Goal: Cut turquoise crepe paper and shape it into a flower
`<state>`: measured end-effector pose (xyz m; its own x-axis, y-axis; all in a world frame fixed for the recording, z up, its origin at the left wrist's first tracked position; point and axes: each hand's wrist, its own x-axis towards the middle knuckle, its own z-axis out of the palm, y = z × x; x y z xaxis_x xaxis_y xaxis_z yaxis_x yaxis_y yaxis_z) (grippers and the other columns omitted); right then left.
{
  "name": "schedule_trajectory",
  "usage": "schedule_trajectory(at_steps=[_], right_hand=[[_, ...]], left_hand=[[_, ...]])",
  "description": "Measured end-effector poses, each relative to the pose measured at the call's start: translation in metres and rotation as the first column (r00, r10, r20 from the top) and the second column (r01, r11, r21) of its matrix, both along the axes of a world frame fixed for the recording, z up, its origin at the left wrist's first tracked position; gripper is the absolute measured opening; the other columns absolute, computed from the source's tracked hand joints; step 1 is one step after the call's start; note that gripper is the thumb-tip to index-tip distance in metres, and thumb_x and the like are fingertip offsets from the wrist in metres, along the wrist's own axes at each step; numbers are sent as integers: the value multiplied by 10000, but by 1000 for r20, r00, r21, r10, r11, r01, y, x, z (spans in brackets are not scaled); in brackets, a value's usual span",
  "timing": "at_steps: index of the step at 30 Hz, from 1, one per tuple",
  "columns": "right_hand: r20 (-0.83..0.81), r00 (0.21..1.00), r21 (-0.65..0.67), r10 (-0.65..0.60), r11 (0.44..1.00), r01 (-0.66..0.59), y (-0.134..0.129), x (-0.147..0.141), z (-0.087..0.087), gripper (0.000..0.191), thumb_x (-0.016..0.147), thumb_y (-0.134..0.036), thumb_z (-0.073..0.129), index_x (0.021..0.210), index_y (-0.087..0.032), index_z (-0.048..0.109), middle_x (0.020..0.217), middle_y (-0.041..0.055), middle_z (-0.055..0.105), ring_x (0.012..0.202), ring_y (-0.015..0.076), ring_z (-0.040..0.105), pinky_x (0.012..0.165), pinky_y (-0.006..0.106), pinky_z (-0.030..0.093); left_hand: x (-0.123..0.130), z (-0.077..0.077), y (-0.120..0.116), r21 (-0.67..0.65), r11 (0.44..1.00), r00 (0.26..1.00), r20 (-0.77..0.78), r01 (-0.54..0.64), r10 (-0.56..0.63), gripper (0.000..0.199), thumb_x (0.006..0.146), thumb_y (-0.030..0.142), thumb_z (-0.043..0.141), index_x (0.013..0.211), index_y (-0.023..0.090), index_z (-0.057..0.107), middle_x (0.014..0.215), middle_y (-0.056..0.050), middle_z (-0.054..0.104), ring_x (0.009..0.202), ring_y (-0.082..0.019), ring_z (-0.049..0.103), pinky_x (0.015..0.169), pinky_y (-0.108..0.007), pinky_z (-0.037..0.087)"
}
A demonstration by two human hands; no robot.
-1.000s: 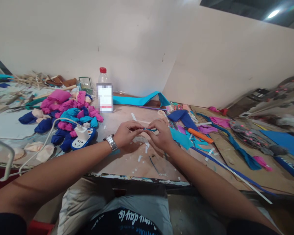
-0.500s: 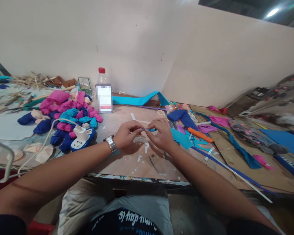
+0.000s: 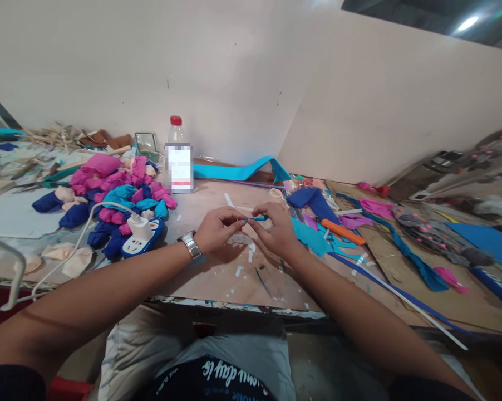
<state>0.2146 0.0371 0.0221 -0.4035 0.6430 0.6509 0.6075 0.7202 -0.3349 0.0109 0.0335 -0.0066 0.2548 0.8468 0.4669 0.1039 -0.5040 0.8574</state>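
A small blue strip [image 3: 257, 219] stretches between my fingertips above the middle of the table. My left hand [image 3: 220, 229], with a metal watch [image 3: 190, 245] at its wrist, pinches the strip's left end between thumb and fingers. From the other side my right hand [image 3: 276, 229] pinches the same strip, thumb near the left thumb. The two hands almost touch. Part of the strip is hidden by the fingers. White scraps [image 3: 238, 271] and a thin dark strand [image 3: 262, 283] lie on the table below.
Left stand a fabric pile [image 3: 113, 181], a power strip [image 3: 134, 245] with a white cable, and a red-capped bottle [image 3: 176, 133]. Right lie an orange cutter [image 3: 341, 232], turquoise cloth [image 3: 311, 236] and cardboard [image 3: 380, 250]. A turquoise band [image 3: 226, 171] lies along the wall.
The fingers of my right hand have lifted and curled a little, and more of the blue strip shows. My left hand keeps its pinch almost unchanged.
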Motion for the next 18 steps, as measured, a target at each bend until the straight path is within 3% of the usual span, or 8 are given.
schedule_trajectory(at_steps=[4,7,12,18], right_hand=[[56,998,27,41,999,-43,-3,-1,3,50,957,-294,655,940,-247,657,952,30,728,973,229,641,919,430,397],[48,998,22,40,999,-41,-3,-1,4,72,949,-312,670,914,-249,670,940,35,734,960,231,648,915,436,400],[28,999,0,30,1000,-30,-2,0,2,106,947,-337,672,887,-249,673,900,29,751,921,228,659,922,441,398],[12,999,-20,33,999,-33,0,-1,0,107,937,-336,689,880,-246,687,892,27,761,912,230,650,900,433,404]], left_hand=[[2,-1,-1,-104,994,997,70,38,-31,315,929,448,652,1010,165,765,864,-67,755,736,-162,719,703,-279,593],[1,0,-1,-99,994,998,57,47,-41,317,918,454,666,981,163,775,844,-63,751,713,-154,712,697,-274,588],[0,1,2,-108,990,993,82,89,-80,298,901,449,681,961,182,800,975,-73,779,747,-153,707,697,-275,595],[0,-2,4,-119,992,997,65,52,-44,235,874,391,711,938,187,807,953,-70,789,791,-171,711,741,-292,581]])
